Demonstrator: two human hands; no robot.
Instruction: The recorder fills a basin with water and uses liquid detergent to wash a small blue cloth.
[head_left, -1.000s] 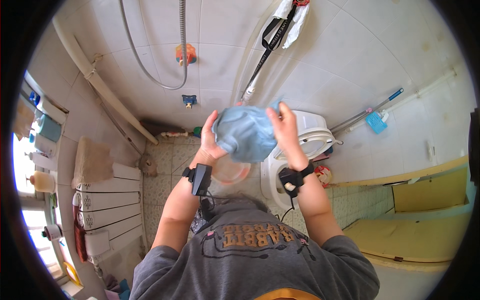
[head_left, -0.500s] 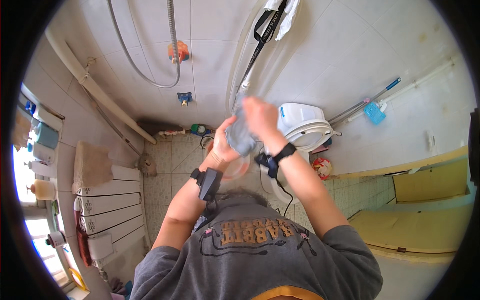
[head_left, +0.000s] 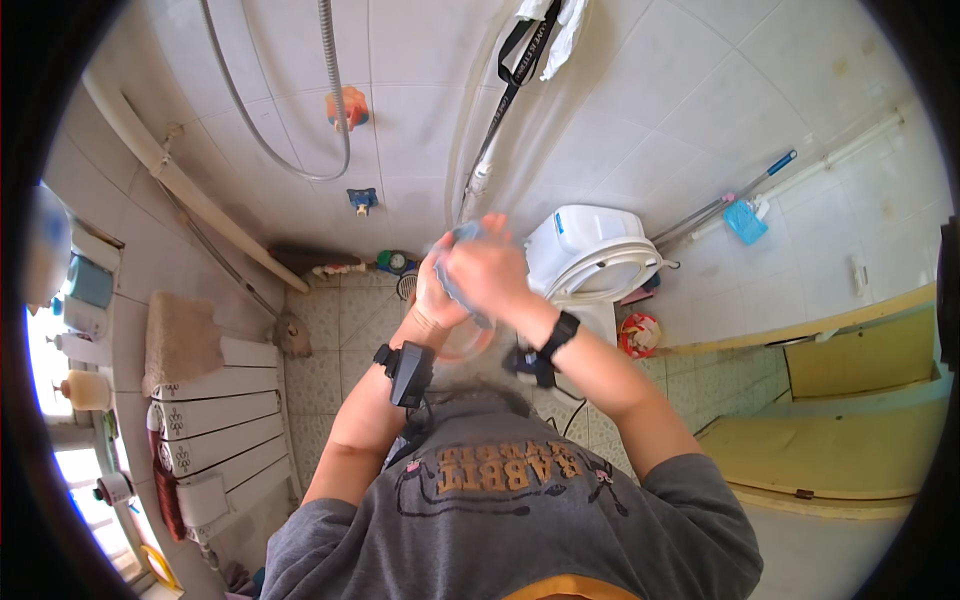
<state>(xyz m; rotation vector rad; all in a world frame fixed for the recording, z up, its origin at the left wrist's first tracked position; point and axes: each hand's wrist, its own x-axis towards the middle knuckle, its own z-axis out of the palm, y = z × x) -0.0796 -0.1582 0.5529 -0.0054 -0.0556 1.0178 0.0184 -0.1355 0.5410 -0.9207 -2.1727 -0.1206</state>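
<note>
A limp grey-blue cloth (head_left: 466, 234) is bunched between my two hands, in front of my chest. My left hand (head_left: 436, 294) is wrapped round it from the left side. From the right, my right hand (head_left: 490, 270) presses over the cloth with curled fingers, partly smeared by motion. Between and below the hands the cloth is mostly hidden. Under them, a round basin with a pinkish rim (head_left: 462, 352) shows in part on the floor.
A white toilet (head_left: 590, 235) stands just right of my hands, with a red-and-white bin (head_left: 640, 335) nearby. At the left wall is a white radiator (head_left: 225, 425) with a beige towel (head_left: 180, 345). A shower hose (head_left: 338, 120) hangs ahead.
My right hand has moved left and down, from beside the cloth to over it. The cloth is now more bunched and covered; my left hand has shifted slightly left.
</note>
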